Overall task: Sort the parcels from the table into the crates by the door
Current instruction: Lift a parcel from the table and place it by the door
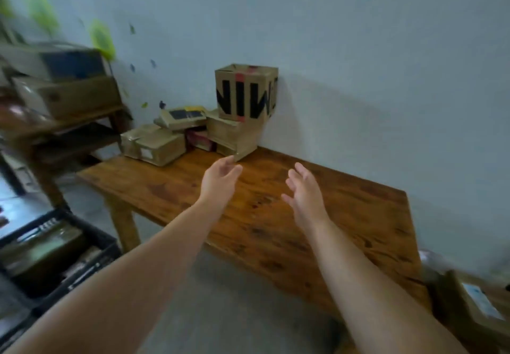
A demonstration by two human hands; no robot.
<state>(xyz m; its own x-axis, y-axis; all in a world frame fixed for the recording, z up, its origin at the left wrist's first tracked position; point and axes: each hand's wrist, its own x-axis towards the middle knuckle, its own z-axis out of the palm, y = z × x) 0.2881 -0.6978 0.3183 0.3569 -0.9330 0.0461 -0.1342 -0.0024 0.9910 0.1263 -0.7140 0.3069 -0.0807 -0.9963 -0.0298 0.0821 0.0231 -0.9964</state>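
Wooden table [303, 215] is stretching out beneath a person's two bare arms, with both hands hovering above its top and facing each other, palms turned inward. The left hand [220, 178] is holding nothing, fingers loosely spread. Its fingertips are sitting just beside the bottom corner of a plain brown box [233, 135], and whether they are touching it cannot be told. The right hand [305, 191] is likewise hanging wide and empty, well apart from any parcel.

Beyond the left hand, a tall printed box [246, 91] with black lettering and red tape is standing on the brown box, against the pale wall [358, 50]. Further to that hand's left, a flat parcel [182, 116] is leaning across a red box [200, 138] and two low boxes [153, 144].

Down beside the left forearm, a black crate [109, 243] is sitting on the floor with blurred packages inside. A dark shelf [69, 122] is carrying more cartons above it. Near the right elbow, another carton [474, 298] is showing at the table's end.
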